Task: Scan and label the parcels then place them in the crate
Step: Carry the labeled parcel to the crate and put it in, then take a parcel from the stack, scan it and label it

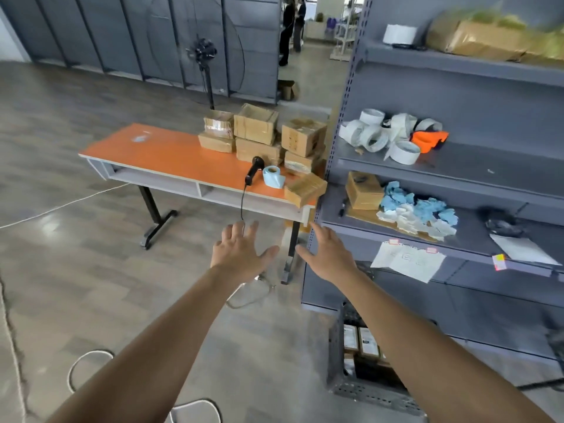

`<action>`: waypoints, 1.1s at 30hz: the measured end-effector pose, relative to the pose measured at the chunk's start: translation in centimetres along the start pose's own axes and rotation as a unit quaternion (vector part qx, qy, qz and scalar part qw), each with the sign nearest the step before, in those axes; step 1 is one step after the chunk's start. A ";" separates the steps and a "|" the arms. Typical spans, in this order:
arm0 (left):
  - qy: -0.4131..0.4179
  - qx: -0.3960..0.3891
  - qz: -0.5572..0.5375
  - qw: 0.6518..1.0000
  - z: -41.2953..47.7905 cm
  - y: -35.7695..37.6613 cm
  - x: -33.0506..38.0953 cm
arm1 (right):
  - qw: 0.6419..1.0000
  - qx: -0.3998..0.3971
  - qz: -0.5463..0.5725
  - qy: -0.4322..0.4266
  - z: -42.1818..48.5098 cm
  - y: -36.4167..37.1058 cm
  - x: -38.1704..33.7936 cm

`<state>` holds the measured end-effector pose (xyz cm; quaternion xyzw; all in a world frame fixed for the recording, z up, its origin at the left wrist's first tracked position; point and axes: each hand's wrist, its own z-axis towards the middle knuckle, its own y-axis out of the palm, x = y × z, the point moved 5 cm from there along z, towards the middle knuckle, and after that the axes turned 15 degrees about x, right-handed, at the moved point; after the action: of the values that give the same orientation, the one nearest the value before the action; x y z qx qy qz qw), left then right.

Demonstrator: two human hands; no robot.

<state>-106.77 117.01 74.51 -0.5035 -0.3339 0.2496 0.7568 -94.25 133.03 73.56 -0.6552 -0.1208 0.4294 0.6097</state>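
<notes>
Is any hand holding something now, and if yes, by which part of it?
Nothing is held. The left hand and the right hand are both open, fingers spread, in the air before the table.

Position: worn on the person's head.
Facing: forward and down, orange table [158, 151] at centre, shelving [488, 111] on the right.
Nearness: left hand [241, 251] and right hand [328, 254] close, lower centre.

Left hand [241, 250] and right hand [328, 254] outstretched with fingers spread, holding nothing, orange table [158, 151] ahead, stacked parcels [268, 138], black scanner [254, 170] beside blue label roll [272, 176], grey crate [360, 389] on floor under right forearm, grey shelving [457, 166] at right
</notes>
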 end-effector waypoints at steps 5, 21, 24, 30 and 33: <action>0.015 -0.001 0.005 1.000 3.6 -1.9 -3.4 | 1.000 0.019 0.004 0.005 3.0 1.3 -5.0; 0.117 -0.064 0.025 0.991 23.0 9.0 -3.2 | 0.985 0.018 0.075 0.153 23.3 11.0 -1.3; 0.108 -0.103 0.012 0.989 28.4 12.4 -2.7 | 0.982 0.003 0.063 0.180 28.3 12.8 0.2; 0.118 -0.146 -0.007 0.982 35.1 17.9 -0.8 | 0.977 -0.024 0.037 0.208 34.4 15.3 2.4; 0.141 -0.171 -0.015 0.975 37.2 20.3 0.4 | 0.973 -0.033 0.023 0.226 36.2 16.3 3.6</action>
<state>-135.52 146.92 65.76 -0.6504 -0.2688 0.1043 0.7028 -123.71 156.97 61.44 -0.7580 0.0213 0.2796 0.5889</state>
